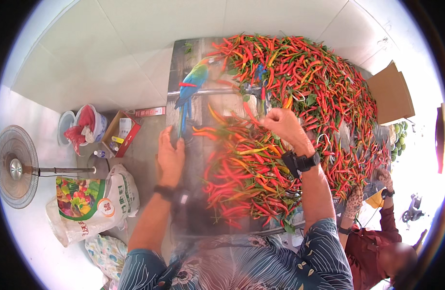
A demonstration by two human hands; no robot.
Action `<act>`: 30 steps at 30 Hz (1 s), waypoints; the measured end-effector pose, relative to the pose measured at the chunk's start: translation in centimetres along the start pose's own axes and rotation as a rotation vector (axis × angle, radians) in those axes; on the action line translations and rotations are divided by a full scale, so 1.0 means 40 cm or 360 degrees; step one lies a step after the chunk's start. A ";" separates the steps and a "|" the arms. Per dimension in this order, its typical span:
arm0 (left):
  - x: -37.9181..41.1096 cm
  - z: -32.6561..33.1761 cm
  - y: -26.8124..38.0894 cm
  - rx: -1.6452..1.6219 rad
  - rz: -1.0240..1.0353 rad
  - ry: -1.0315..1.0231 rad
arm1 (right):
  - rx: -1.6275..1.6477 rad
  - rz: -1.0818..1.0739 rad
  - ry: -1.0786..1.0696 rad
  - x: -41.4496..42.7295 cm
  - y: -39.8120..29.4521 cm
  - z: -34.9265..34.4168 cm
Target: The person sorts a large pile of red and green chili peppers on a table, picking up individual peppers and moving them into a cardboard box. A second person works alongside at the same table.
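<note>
A large heap of red chili peppers point(327, 90) with green leaves covers the right and far part of the table point(193, 203), and a nearer pile of red and orange chilies point(244, 170) lies before my chest, partly blurred. My left hand point(170, 154) is at the table's left side with fingers apart and nothing in it. My right hand point(280, 121) hovers between the two piles, its fingers curled; whether a chili is between them I cannot tell. A single red chili point(187, 84) lies on the parrot picture point(195, 79) on the tabletop.
To the left are a standing fan point(16, 168), a printed woven sack point(95, 206), a bucket with red cloth point(95, 125) and a small open box point(122, 132). A cardboard box point(390, 94) stands at the far right. A co-worker in a dark red shirt point(374, 243) reaches to the heap at lower right.
</note>
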State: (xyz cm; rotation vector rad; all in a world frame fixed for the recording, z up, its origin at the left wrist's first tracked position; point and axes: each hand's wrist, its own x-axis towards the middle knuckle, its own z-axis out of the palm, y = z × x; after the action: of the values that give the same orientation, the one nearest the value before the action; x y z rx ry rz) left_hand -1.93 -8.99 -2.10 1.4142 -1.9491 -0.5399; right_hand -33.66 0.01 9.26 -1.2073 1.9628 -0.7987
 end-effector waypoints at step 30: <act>0.001 -0.006 0.007 -0.0052 0.0083 -0.0037 | -0.0093 -0.0156 -0.0517 -0.114 -0.058 -0.005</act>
State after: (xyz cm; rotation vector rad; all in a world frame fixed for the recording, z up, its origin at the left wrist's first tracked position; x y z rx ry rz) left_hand -1.95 -8.93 -1.71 1.3383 -1.9809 -0.5640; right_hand -31.17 3.35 12.27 -1.3821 1.6824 -0.5549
